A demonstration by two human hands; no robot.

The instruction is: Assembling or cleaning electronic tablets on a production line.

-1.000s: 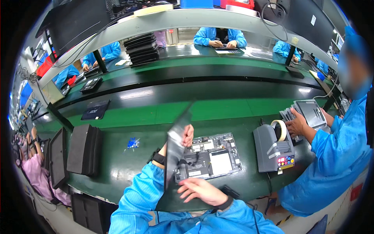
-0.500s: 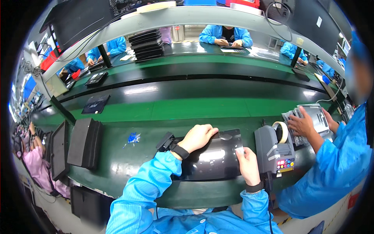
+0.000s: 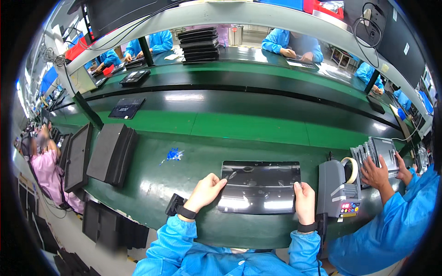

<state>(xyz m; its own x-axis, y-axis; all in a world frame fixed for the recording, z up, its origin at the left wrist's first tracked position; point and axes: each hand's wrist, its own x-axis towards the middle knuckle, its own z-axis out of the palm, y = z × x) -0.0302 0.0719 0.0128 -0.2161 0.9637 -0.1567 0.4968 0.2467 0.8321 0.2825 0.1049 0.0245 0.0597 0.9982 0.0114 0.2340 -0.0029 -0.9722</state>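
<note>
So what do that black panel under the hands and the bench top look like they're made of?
Black panel: looks like glossy plastic or glass, since it mirrors the overhead lights; which one is unclear. Left hand and right hand grip its side edges. Bench top: a green mat, probably rubber or vinyl, with a dull sheen.

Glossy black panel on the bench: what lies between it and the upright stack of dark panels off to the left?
In the head view, only green bench with a small blue smear lies between the black panel and the stack.
</note>
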